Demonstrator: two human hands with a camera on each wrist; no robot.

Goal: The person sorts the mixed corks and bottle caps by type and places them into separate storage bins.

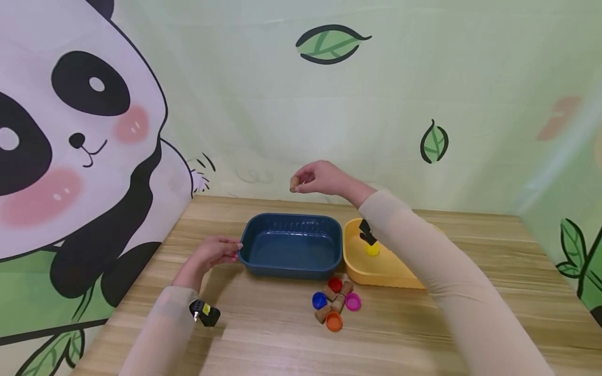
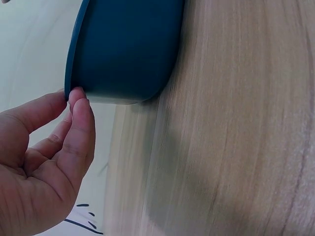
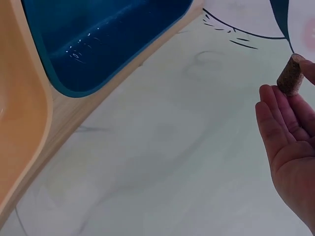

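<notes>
Between thumb and fingertips, my right hand [image 1: 324, 177] pinches a brown cork [image 1: 294, 184], raised above the far side of a dark blue basin [image 1: 293, 272]. The right wrist view shows the cork [image 3: 291, 76] as a short speckled cylinder, tilted. At the basin's left end, my left hand [image 1: 216, 251] pinches the rim, thumb on one side and fingers on the other, as the left wrist view shows. Small bright glints lie on the basin's inside; whether it holds water I cannot tell. On the table in front are several more corks [image 1: 337, 304].
A yellow basin [image 1: 385, 281] stands right of the blue one, partly behind my right arm, with a yellow cap [image 1: 372, 249] inside. Red [image 1: 335, 284], blue [image 1: 319, 300], pink [image 1: 353, 301] and orange [image 1: 334, 321] caps lie among the corks. A printed curtain [image 1: 263, 104] hangs behind the table.
</notes>
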